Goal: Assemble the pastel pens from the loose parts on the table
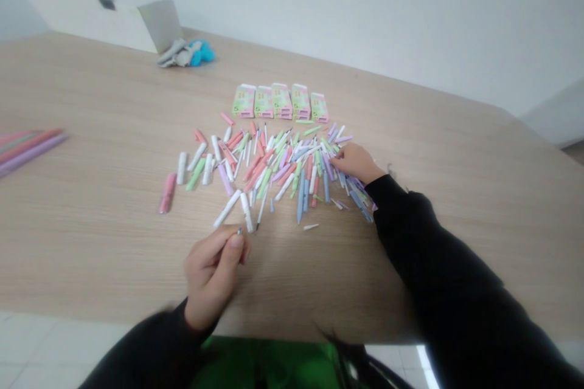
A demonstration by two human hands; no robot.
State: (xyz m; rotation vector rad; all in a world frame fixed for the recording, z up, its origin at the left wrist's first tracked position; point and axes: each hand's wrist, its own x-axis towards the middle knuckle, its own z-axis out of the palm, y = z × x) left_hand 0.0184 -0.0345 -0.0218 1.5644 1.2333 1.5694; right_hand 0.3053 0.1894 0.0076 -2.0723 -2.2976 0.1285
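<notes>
Pinching a small piece (239, 231) between thumb and forefinger, the left hand (213, 270) hovers near the table's front edge, just this side of the scattered pens (300, 197); most of what it grips is hidden. The right hand (353, 161) reaches into the right side of the pens, fingers bent down among purple ones; whether it grips one I cannot tell. The pens lie loose mid-table (137, 255), pink, white, green, blue and purple, with small boxes (281, 101) lined up behind them.
</notes>
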